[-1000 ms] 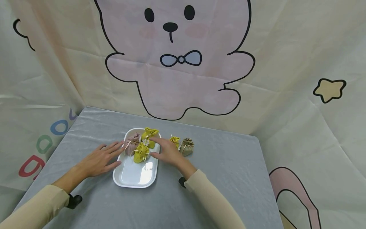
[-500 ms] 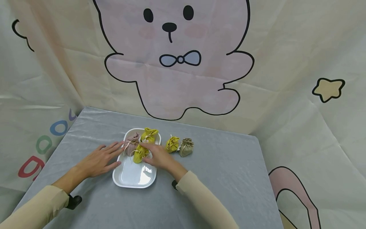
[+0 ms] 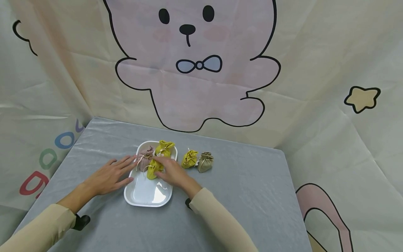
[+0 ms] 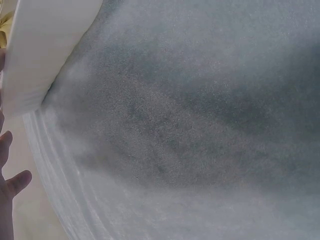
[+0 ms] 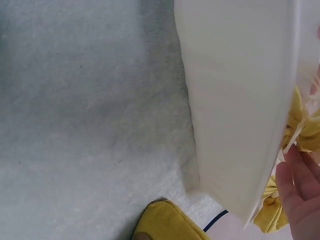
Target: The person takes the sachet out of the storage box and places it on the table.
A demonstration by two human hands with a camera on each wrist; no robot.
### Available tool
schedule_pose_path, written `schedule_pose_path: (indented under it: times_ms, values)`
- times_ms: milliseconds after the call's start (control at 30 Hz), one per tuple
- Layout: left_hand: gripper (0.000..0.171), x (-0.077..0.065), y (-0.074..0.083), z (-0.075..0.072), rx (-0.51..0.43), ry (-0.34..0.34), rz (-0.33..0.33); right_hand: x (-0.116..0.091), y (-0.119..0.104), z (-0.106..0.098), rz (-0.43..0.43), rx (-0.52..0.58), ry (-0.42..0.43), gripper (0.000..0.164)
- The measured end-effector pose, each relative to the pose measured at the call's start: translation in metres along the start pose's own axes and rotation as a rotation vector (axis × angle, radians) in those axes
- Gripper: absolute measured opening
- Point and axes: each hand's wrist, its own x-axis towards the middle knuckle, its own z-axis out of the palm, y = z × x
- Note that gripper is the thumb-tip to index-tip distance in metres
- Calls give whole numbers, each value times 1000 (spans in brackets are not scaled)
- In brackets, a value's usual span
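Observation:
A white tray (image 3: 148,196) holds three small drawstring pouches. My right hand (image 3: 171,171) grips the front yellow pouch (image 3: 153,171), thumb and fingers on either side of it. The right wrist view shows those fingertips against the gathered yellow pouch (image 5: 309,134) above the tray wall (image 5: 235,90). Behind it in the tray stands another yellow pouch (image 3: 164,147), and a dusty pink pouch (image 3: 145,157) sits at the left. My left hand (image 3: 108,176) lies with fingers stretched out at the tray's left rim, the fingertips by the pink pouch.
To the right of the tray, a yellow pouch (image 3: 189,159) and an olive pouch (image 3: 205,162) stand side by side on the grey cloth-covered table (image 3: 245,189). A cream curtain (image 3: 308,70) with a printed bear hangs behind the table.
My right hand has moved left and slightly down, from over the tray's right rim onto the front yellow pouch. The yellow pouch outside the tray shows fully now. The left hand stays put.

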Motion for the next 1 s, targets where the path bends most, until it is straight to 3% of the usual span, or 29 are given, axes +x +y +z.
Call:
schedule_pose_path:
  times_ms: [400,767,1000]
  values:
    - [65,0,0,1,2,11,9,4,-2,4,21,35,5,55]
    - [65,0,1,-1,6,1,2,11,-4,0,-15,-16,-6,36]
    - [66,0,0,0,7,5,4,10,-3,2,-7,-3,30,31]
